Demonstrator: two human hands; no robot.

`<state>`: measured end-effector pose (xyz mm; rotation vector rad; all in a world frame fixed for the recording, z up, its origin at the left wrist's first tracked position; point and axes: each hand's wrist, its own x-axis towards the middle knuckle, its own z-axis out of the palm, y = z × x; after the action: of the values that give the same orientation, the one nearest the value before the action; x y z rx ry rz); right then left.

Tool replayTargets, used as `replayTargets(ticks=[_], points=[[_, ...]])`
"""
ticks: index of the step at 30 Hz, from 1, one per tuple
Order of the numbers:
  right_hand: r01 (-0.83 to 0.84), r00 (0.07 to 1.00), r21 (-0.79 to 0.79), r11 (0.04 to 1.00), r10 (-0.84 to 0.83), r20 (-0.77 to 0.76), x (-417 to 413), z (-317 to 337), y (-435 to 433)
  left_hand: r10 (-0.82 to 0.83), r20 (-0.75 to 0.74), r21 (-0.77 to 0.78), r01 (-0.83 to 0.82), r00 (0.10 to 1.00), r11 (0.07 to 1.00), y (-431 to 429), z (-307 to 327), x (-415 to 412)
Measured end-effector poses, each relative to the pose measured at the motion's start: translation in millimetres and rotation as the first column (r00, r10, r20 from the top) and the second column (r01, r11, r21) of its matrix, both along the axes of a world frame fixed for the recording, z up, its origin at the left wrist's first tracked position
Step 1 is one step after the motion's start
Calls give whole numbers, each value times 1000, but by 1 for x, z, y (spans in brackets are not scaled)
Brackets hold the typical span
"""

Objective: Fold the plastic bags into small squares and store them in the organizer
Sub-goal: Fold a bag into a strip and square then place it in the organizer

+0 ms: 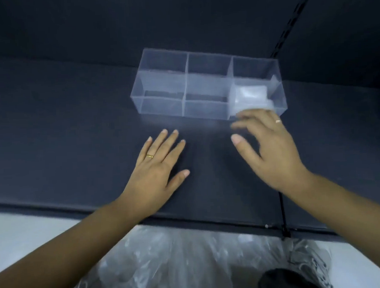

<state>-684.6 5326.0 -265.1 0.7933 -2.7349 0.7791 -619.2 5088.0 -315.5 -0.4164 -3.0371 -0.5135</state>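
Observation:
A clear plastic organizer (165,105) with several compartments stands on the dark table. Folded white plastic bags (251,95) lie in its right front compartment. My right hand (270,146) hovers just in front of that compartment, fingers spread and blurred, holding nothing. My left hand (157,167) rests flat on the table, fingers apart, a gold ring on one finger. A heap of crumpled clear plastic bags (179,261) lies below the table's front edge, near my lap.
The dark table (63,139) runs wide to the left and right of the organizer. A dark wall rises behind, with a slotted rail (292,19) at the right. A light floor shows at lower left.

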Motion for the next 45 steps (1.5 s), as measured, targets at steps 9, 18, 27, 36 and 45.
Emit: replayTargets(ticks=[9, 18, 27, 36, 45], points=[[-779, 567, 235, 581, 493, 659, 153, -112, -47, 182, 122, -228, -151, 976, 962, -40, -26, 72], [-768, 551, 139, 625, 535, 640, 146, -104, -42, 180, 134, -192, -153, 974, 970, -44, -26, 74], [9, 737, -304, 953, 200, 646, 49, 14, -40, -363, 626, 777, -594, 690, 210, -57, 35, 55], [257, 578, -86, 963, -82, 812, 3, 1, 3, -409, 716, 662, -736, 566, 140, -25, 18, 15], [471, 609, -186, 862, -166, 776, -26, -1, 6, 122, 790, 582, -797, 601, 163, 22, 21, -13]])
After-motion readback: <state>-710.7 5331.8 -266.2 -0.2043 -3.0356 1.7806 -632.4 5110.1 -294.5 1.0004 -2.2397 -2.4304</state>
